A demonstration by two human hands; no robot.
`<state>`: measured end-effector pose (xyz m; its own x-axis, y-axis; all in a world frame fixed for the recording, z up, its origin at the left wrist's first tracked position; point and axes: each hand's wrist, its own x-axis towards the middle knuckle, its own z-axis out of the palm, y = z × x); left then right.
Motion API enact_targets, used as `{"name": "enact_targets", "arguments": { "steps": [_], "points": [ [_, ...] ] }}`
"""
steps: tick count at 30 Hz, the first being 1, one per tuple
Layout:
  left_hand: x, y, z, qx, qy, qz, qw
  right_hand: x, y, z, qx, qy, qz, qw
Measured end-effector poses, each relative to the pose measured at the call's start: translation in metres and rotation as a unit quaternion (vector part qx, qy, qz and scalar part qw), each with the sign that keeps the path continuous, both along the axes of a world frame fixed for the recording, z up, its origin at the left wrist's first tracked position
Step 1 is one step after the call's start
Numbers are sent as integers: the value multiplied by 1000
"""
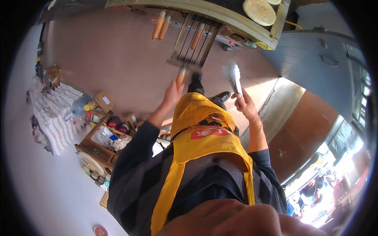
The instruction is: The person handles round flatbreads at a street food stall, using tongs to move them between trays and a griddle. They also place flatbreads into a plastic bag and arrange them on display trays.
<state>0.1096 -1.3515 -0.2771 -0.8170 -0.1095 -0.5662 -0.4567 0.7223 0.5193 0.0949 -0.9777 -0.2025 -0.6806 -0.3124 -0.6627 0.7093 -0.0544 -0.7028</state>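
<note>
My left hand (172, 93) grips the wooden handle (180, 77) of a metal rack (203, 50). The rack has thin parallel bars and stands partly pulled out from under the griddle oven (189, 6). In my right hand (247, 105) is a pair of metal tongs (235, 78), its tips pointing away from me and blurred. Two round flatbreads (260, 12) lie on the dark top at the oven's right end, one cut off by the picture's edge. Other wooden handles (158, 26) project from the oven's front, left of the rack.
A brown tiled floor (118, 59) lies below. At left are stacked white sacks (57, 118), cardboard boxes (104, 101) and a wooden cabinet (94, 141) crowded with goods. A grey-blue door (310, 59) is at right. People (316, 188) show beyond the bright opening.
</note>
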Motion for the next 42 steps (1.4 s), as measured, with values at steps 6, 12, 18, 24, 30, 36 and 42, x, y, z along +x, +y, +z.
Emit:
{"name": "enact_targets", "arguments": {
  "steps": [6,12,18,24,30,36,42],
  "points": [
    [83,-44,11,48,-1,-28,998,-1,-30,20,77,-13,32,996],
    [-119,41,-19,85,119,25,989,-31,-56,-22,61,-134,-223,964],
    [-228,33,2,166,157,-94,969,-62,-111,-88,-68,-199,-335,918],
    [-255,-84,-4,-113,198,46,972,-118,-197,-114,-145,-181,-362,903],
    [-186,-104,-8,-65,99,26,993,-160,-238,-106,-248,-164,-375,878],
    [5,-157,4,-34,31,29,999,-93,-237,-100,-150,-173,-244,942],
    [17,-162,13,-12,46,31,998,-7,-254,-83,-254,-300,-234,889]
  ]
}}
